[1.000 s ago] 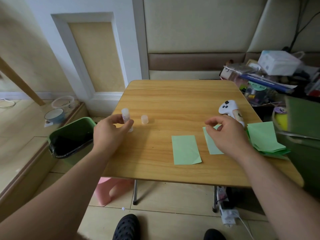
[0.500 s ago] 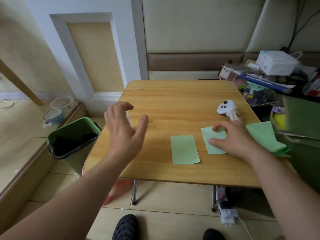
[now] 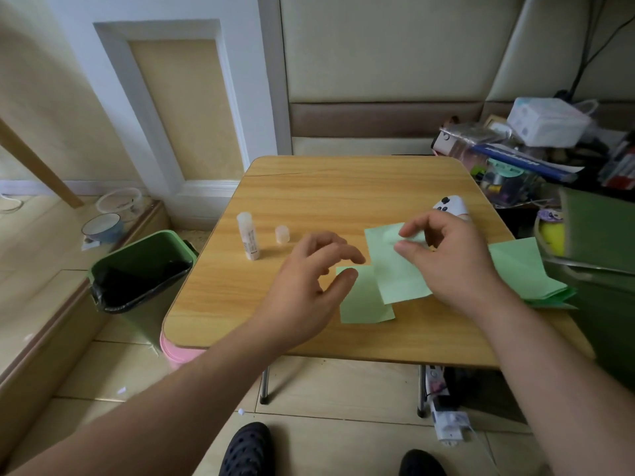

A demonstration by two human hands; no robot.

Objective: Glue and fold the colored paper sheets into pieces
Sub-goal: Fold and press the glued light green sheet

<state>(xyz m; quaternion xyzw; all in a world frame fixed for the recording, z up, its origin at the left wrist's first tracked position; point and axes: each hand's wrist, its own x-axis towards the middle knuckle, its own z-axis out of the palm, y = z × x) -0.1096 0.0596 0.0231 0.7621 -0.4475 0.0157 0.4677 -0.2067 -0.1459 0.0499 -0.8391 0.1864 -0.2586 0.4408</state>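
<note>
From my seat, the biggest change since half a second ago is in my right hand [image 3: 453, 262]: it lay flat on a light green sheet [image 3: 395, 273] on the table [image 3: 343, 190], and now it has lifted that sheet, thumb and curled fingers pinching it near its far edge so the paper hangs tilted over the wood. The lifted sheet now overlaps the far right corner of the second green sheet [image 3: 366, 297], which lies flat where it was, just beyond my left thumb. My left hand [image 3: 309, 286] has come in from the left side, where a second ago it was setting down the glue stick [image 3: 248, 240]; now it hovers above the table with fingers loosely spread and gently curved, holding nothing, its fingertips near the left edge of the pinched sheet but not clearly touching it. The glue stick stands upright, well off to the left of my left hand, with its cap [image 3: 282, 234] standing just to its right, both uncovered again after the hand had hidden them. The stack of green paper [image 3: 522, 269] sits just to the right of my right wrist, unchanged. A white controller [image 3: 450, 206] pokes out just beyond my right fingers. A green bin [image 3: 137, 266] stands on the floor, left of my left forearm.
</note>
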